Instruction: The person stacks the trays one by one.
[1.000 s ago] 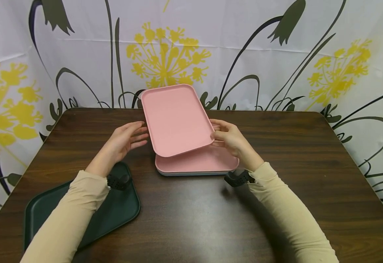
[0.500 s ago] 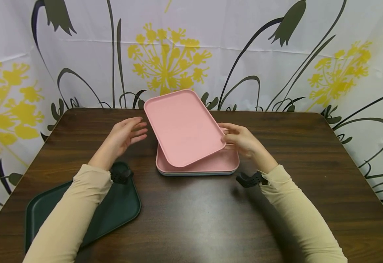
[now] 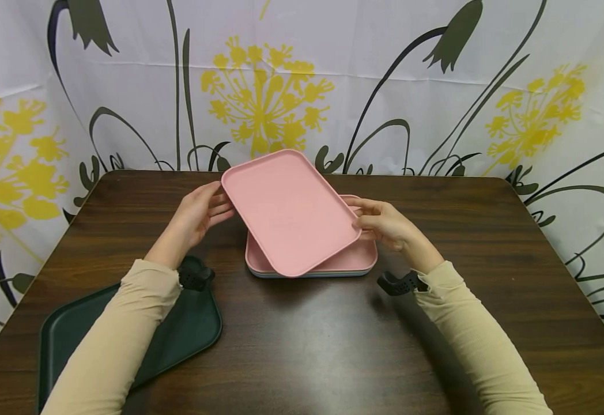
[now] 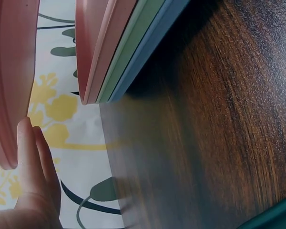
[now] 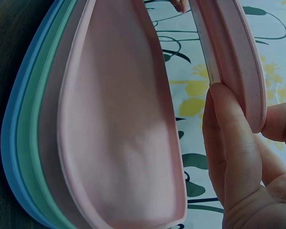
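Seemingly for balance above the tray stack (image 3: 340,260), pinches pink tray (image 3: 291,213) with right hand (image 3: 389,225) at three o'clock, holding left hand (image 3: 194,216) straight-fingered at ten.

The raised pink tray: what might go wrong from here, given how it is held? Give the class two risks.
1. The raised pink tray could tip or slip: the right hand pinches it near one corner, while the left hand, at the opposite edge, shows no clear grip.
2. It is turned askew above the stack of trays, so it might land crooked or knock them.
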`<state>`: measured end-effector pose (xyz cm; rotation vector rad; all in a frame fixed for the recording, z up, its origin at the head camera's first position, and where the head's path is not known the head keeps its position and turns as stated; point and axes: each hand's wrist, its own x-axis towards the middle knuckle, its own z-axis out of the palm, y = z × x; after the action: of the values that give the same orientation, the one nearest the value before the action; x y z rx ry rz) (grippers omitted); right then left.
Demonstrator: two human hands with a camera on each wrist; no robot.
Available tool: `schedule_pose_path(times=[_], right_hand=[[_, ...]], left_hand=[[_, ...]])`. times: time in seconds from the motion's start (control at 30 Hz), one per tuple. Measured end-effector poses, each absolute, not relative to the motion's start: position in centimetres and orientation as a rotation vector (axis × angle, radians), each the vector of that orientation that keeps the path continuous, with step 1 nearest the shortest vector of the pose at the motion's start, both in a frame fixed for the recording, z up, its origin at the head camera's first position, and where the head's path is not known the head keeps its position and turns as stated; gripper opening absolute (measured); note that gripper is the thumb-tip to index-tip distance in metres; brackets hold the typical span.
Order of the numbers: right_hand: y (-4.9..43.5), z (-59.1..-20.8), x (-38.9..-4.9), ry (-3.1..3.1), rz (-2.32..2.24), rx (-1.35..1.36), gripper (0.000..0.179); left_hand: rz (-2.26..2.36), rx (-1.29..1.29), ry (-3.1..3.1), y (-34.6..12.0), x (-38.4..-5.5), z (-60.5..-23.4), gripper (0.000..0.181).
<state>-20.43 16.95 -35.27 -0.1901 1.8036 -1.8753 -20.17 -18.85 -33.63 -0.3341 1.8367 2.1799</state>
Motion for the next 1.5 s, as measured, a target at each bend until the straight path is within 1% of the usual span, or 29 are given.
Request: schedule_pose_path(times=[0.27,0.7,0.97,1.23,1.33,1.5], right_hand=[[17.06,-35.13,-20.41,1.800,-1.825,-0.214,0.061],[17.15,-35.32,-20.47,1.771,-1.821,-0.202,0.063],[17.00,-35.16,-20.53,1.769,-1.841,-0.169,0.058],[17.09,-35.39,-20.92,1.789,-1.865,-0.155,0.055],[17.15,-35.53,-21.01,1.795,-1.865,-0.143,0.055],[17.20,-35.81,-21.08,1.828,-1.845,-0.112,0.057]], left_hand=[[2.186,-0.304,1.895,-19.01,-19.93,-33.80,0.065],[2.308,-0.326,1.853,-18.78,-19.66,-34.09,0.053],[2.355,-0.386,1.846,-18.67,-19.73,-34.12,0.039],[2.397,-0.401,1.793,-18.54,-19.61,-34.05,0.013],[2.400,-0.404,1.785,-18.43,-19.54,-34.06,0.010],[2.389,-0.410,1.783,-18.24,-19.38,-34.04,0.014]])
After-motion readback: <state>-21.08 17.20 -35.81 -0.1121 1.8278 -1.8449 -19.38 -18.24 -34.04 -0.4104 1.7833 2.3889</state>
